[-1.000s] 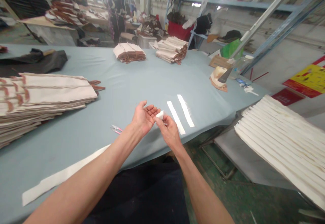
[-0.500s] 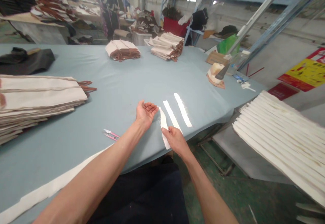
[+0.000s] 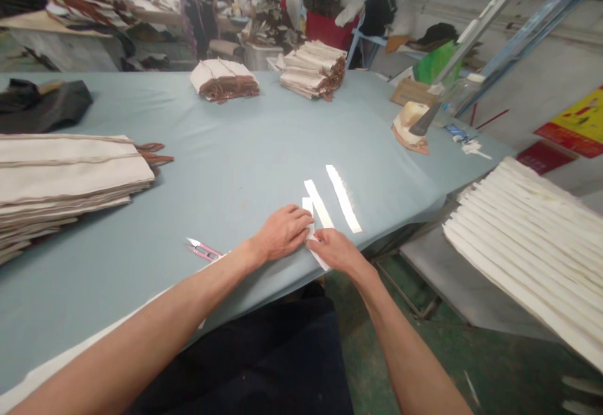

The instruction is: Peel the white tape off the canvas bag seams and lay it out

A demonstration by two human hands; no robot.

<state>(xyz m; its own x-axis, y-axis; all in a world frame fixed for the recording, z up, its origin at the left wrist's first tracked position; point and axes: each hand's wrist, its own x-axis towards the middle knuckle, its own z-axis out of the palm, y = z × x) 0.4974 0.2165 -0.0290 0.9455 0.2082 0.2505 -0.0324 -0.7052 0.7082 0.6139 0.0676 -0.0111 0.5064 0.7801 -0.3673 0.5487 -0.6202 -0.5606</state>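
Note:
My left hand (image 3: 285, 231) lies palm down on a short white fabric strip (image 3: 308, 204), its fingers flat near the strip's middle. The near part of that strip is pinched between the thumb and fingers of my right hand (image 3: 336, 248), close to the table's front edge. Just beyond the hands lie a second white strip (image 3: 319, 203) and a third white strip (image 3: 343, 199), roughly parallel. Left of my left wrist rest thread snips (image 3: 202, 250) with pink handles. A long white strip (image 3: 89, 343) runs along the front edge, partly hidden under my left forearm.
A stack of cream fabric pieces (image 3: 70, 170) lies at the left of the blue-grey table (image 3: 226, 170). Two more bundles, the left bundle (image 3: 223, 79) and right bundle (image 3: 311, 71), sit at the back. An iron (image 3: 411, 127) stands right; pleated white fabric (image 3: 527, 245) is beyond the edge.
My left hand has turned from palm up to palm down and come down onto the strip. The strip now lies flatter, with my right hand still pinching it. The view has shifted slightly.

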